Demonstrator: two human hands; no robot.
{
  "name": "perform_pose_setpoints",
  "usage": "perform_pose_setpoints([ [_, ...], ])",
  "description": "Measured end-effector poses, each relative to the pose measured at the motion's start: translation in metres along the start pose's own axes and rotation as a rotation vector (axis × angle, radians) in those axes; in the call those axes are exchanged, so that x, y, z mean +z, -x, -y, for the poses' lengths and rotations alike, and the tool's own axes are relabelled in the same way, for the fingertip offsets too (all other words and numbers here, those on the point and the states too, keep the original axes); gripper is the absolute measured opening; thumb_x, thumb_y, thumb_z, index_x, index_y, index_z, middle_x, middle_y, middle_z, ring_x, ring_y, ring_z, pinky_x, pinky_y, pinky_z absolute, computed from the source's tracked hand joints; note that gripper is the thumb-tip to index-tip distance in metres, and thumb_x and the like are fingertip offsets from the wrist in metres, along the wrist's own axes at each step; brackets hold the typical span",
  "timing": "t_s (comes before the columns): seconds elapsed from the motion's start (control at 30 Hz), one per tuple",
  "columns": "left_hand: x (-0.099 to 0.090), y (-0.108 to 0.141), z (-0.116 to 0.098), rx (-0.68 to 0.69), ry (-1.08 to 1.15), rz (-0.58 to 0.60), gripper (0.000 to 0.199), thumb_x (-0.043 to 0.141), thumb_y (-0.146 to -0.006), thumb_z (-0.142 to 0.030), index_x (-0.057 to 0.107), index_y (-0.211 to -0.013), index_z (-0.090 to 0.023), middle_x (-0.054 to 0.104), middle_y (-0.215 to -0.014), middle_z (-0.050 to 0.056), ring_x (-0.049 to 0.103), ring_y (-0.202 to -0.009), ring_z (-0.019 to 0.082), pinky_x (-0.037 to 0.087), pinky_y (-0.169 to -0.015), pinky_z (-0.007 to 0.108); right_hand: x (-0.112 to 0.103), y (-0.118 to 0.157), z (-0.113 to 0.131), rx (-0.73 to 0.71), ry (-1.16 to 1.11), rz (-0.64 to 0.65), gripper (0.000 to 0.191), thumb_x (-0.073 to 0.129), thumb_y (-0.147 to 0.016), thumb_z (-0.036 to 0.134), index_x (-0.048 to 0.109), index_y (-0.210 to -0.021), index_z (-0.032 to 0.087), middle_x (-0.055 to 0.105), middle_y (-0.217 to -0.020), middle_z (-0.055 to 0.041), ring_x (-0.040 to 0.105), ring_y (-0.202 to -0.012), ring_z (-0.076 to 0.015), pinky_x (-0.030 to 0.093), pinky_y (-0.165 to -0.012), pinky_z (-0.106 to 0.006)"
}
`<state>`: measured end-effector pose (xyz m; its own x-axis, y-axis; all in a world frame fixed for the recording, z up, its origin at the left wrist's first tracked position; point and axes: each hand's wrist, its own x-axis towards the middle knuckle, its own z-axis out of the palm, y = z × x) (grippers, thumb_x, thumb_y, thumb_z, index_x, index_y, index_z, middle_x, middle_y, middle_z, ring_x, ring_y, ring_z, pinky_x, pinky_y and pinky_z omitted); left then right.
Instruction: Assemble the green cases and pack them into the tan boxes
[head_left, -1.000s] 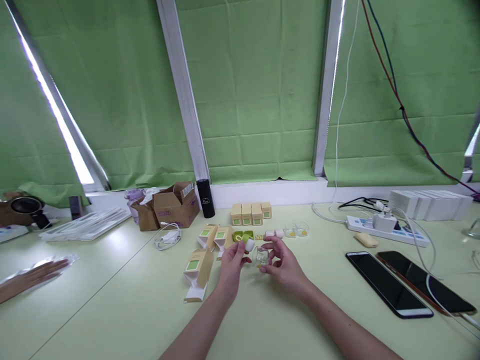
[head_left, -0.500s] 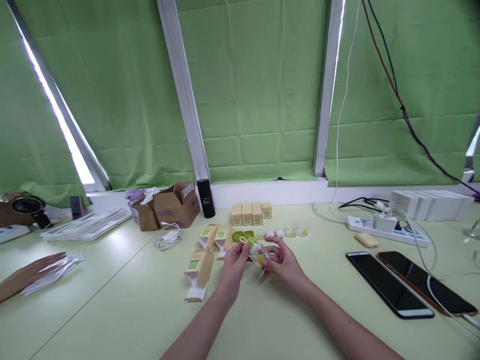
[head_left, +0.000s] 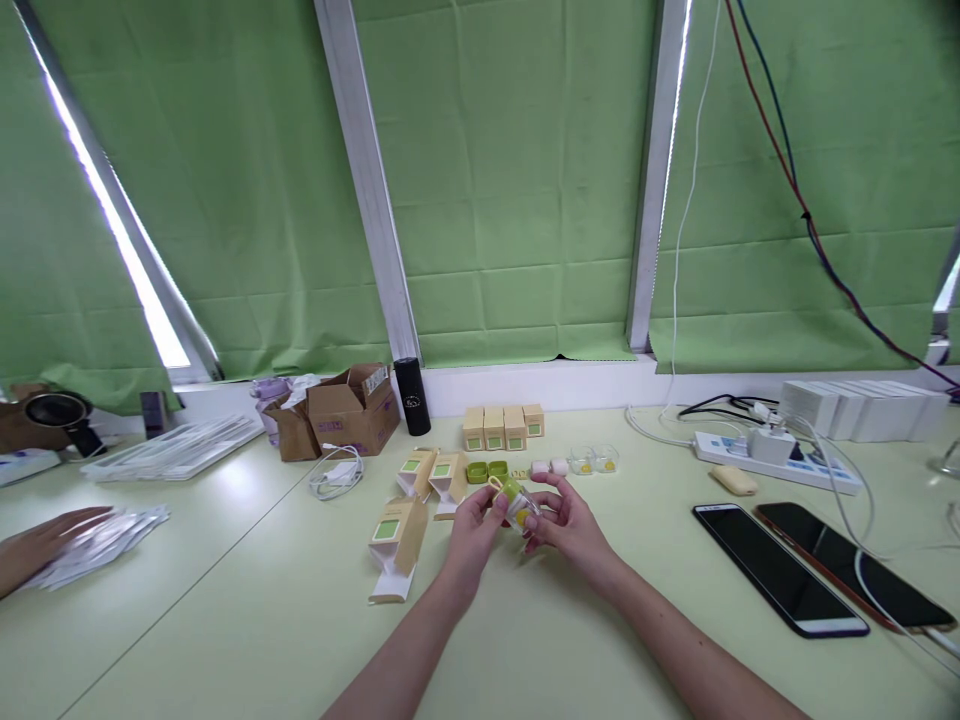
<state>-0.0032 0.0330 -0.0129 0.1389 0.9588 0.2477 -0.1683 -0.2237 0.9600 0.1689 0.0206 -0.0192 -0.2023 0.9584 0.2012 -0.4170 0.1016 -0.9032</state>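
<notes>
Over the table, my left hand (head_left: 476,530) pinches a small green cap (head_left: 510,487) with a pale loop. My right hand (head_left: 566,525) grips a small clear container (head_left: 523,515) with a yellow mark on it. The cap sits against the container's mouth; whether it is fully seated I cannot tell. Just behind my hands lie two green caps (head_left: 487,470), small yellowish rings (head_left: 518,474), two pale pink cylinders (head_left: 550,467) and two clear containers (head_left: 593,460). Left of my left hand are several open tan cartons (head_left: 399,530) with green windows.
Closed tan cartons (head_left: 503,428) stand in a row at the back, near a black cylinder (head_left: 412,397) and a cardboard box (head_left: 356,410). Two phones (head_left: 780,570), a power strip (head_left: 776,462) and cables lie right. Another person's hand (head_left: 56,540) rests on white packets at far left.
The green cap and its white insert, held above the container, have come down onto its mouth. My left hand has shifted slightly right. The other person's hand has drawn left.
</notes>
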Motion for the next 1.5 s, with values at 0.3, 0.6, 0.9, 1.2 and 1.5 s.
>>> perform_pose_setpoints([
  [0.3, 0.0, 0.002, -0.001, -0.005, -0.037, 0.017, 0.049, 0.078, -0.081, -0.061, 0.071, -0.093, -0.015, 0.07, -0.09, 0.008, 0.062, -0.083, 0.019, 0.05, -0.072, 0.026, 0.0, 0.001, 0.001, -0.004, 0.014, 0.009, 0.072, 0.095, -0.066, 0.045, 0.052, -0.12, 0.026, 0.067, -0.093, 0.0014, 0.068, -0.068, -0.015, 0.063, -0.062, -0.034],
  [0.6, 0.002, 0.003, -0.006, -0.002, -0.061, 0.013, 0.05, 0.08, -0.078, -0.062, 0.074, -0.096, -0.015, 0.071, -0.09, 0.008, 0.064, -0.082, 0.019, 0.051, -0.073, 0.027, -0.001, 0.002, 0.002, -0.016, 0.042, 0.046, 0.064, 0.094, -0.068, 0.044, 0.057, -0.117, 0.026, 0.067, -0.095, 0.0005, 0.068, -0.067, -0.0152, 0.064, -0.066, -0.038],
  [0.9, 0.003, 0.006, -0.008, 0.014, -0.075, 0.055, 0.048, 0.081, -0.078, -0.059, 0.076, -0.097, -0.016, 0.074, -0.093, 0.009, 0.067, -0.086, 0.022, 0.051, -0.075, 0.028, -0.004, 0.003, 0.0, -0.013, 0.076, 0.059, 0.065, 0.093, -0.068, 0.043, 0.057, -0.12, 0.026, 0.065, -0.095, 0.0004, 0.066, -0.073, -0.0163, 0.064, -0.066, -0.038],
  [1.2, -0.001, 0.002, -0.003, 0.012, -0.065, 0.048, 0.056, 0.084, -0.074, -0.06, 0.076, -0.108, -0.016, 0.074, -0.103, 0.012, 0.066, -0.093, 0.024, 0.053, -0.078, 0.03, 0.0, 0.005, 0.004, 0.003, 0.042, 0.058, 0.066, 0.093, -0.069, 0.044, 0.057, -0.121, 0.028, 0.066, -0.098, -0.001, 0.071, -0.082, -0.0205, 0.064, -0.075, -0.042],
  [1.5, 0.004, 0.007, -0.005, 0.073, -0.103, 0.013, 0.056, 0.084, -0.077, -0.048, 0.065, -0.123, -0.021, 0.068, -0.108, 0.01, 0.063, -0.105, 0.026, 0.055, -0.078, 0.032, 0.001, 0.005, 0.008, -0.013, 0.023, 0.024, 0.061, 0.089, -0.075, 0.05, 0.055, -0.122, 0.03, 0.067, -0.105, -0.0027, 0.073, -0.093, -0.0228, 0.063, -0.084, -0.043],
])
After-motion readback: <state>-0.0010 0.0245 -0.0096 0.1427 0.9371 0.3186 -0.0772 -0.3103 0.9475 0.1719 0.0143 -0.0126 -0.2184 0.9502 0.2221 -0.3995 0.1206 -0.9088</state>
